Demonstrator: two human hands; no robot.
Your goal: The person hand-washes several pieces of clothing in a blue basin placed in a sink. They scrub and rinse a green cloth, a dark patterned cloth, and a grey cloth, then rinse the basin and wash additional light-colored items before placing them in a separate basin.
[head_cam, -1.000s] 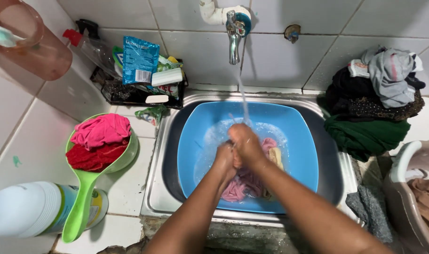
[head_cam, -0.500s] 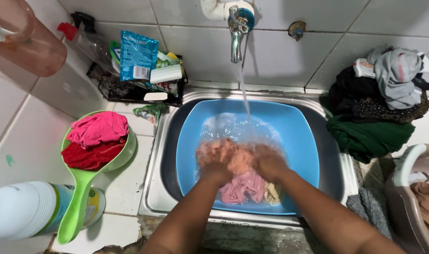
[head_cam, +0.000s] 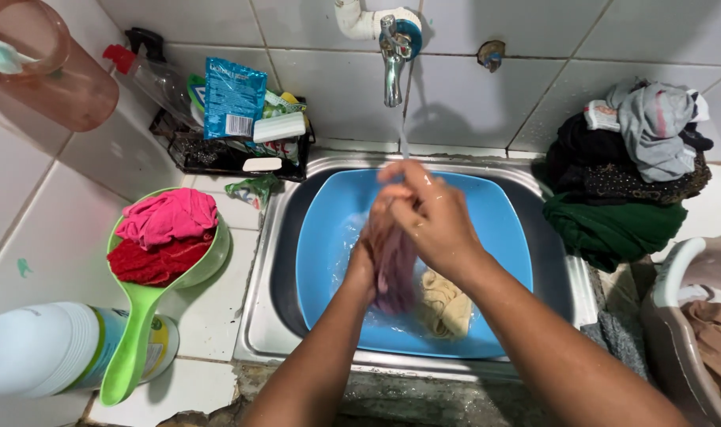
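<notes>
Green scoop [head_cam: 143, 316] lying on the tiled table, carrying pink and red cloths [head_cam: 167, 233]. Left hand [head_cam: 366, 257] and right hand [head_cam: 432, 221] both gripping a wet pink garment [head_cam: 394, 269], lifting it under the running tap [head_cam: 392, 59] above the blue basin [head_cam: 503, 237]. Dark clothes pile [head_cam: 625, 174] sitting right.

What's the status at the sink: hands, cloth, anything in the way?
Left hand and right hand both grip the pink cloth, lifted above the blue basin. Beige cloth lies in the water. Nothing blocking.
</notes>
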